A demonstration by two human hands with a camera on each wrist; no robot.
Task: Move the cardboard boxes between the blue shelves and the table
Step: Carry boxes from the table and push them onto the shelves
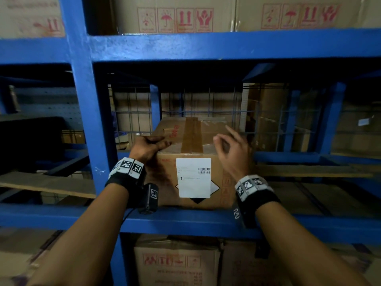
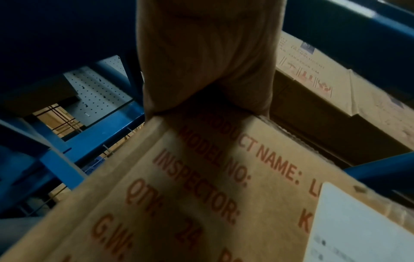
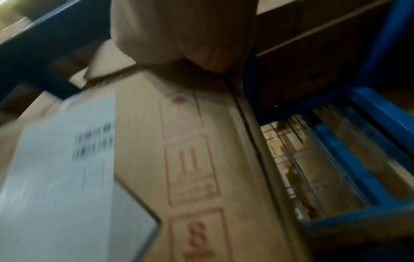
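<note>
Where head view looks into blue shelves (image 1: 82, 112): cardboard box (image 1: 185, 141) on middle shelf, taped seam on top, white label (image 1: 193, 177) on front face. Left hand (image 1: 147, 146) curled over top-left front edge, gripping. Right hand (image 1: 231, 149) above top-right corner, fingers loose and spread, holding nothing. Left wrist view: palm (image 2: 206, 58) pressed at box (image 2: 190, 186) top edge, red print below. Right wrist view: blurred; box (image 3: 190, 150) face close, finger contact not determinable.
</note>
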